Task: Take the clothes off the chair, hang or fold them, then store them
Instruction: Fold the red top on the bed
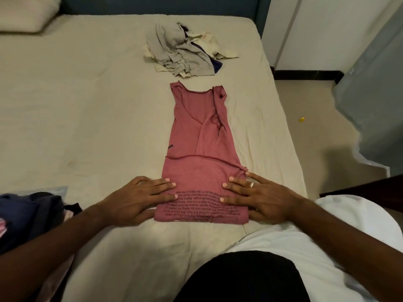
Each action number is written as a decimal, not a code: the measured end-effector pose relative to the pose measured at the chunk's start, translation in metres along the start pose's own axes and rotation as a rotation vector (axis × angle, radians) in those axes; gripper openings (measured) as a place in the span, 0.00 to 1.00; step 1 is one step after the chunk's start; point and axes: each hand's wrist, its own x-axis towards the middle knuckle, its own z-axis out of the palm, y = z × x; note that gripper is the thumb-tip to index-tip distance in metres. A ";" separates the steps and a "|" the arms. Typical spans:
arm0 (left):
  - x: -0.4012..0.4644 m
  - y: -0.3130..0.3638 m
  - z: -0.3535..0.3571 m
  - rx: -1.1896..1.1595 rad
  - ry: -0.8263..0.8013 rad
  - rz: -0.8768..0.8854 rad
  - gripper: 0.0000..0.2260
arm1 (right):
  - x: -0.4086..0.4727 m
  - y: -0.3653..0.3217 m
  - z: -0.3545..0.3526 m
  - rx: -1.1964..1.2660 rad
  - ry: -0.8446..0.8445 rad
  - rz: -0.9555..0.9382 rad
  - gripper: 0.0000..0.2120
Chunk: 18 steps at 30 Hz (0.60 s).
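**Pink top half folded, pile still waiting**

Only one view here, from the head camera looking down at the bed (87, 105). One pink top (200, 149) lies lengthwise in the middle-right of the bed, sides already tucked in to make a narrow strip. The left hand (139, 199) and the right hand (257, 197) both lie flat with straight fingers, pressing down its near end, not gripping anything.

Progress-wise I'd say early to middle: this top looks like it needs its final folds, and nothing looks stored yet. One crumpled pile of grey and cream clothes (185, 51) sits just beyond it, unfolded. Another dark bundle (28, 214) sits at the near left edge; can't tell if it's folded. One pillow (26, 14) far left. No chair in view.
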 end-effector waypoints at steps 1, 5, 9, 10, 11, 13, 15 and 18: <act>0.000 0.002 0.000 0.003 -0.005 -0.005 0.24 | 0.001 0.000 0.000 0.029 -0.036 0.024 0.28; -0.003 0.018 0.006 0.001 -0.091 -0.065 0.35 | 0.002 -0.004 -0.005 0.292 -0.151 0.147 0.24; -0.002 0.024 0.015 0.017 0.019 -0.098 0.27 | 0.002 -0.008 -0.010 0.646 -0.101 0.231 0.28; 0.001 0.022 0.015 -0.001 0.066 -0.109 0.24 | 0.002 -0.007 -0.011 0.729 -0.086 0.261 0.26; 0.004 0.019 0.013 -0.073 0.112 -0.133 0.22 | 0.002 -0.006 -0.011 0.821 -0.056 0.304 0.23; 0.010 0.014 0.008 -0.347 0.208 -0.205 0.22 | 0.000 -0.003 -0.013 1.031 0.060 0.397 0.19; 0.020 0.013 -0.009 -0.677 0.269 -0.333 0.24 | -0.002 0.000 -0.018 1.219 0.202 0.469 0.18; 0.040 0.021 -0.046 -1.056 0.253 -0.451 0.21 | -0.001 0.002 -0.029 1.361 0.388 0.479 0.18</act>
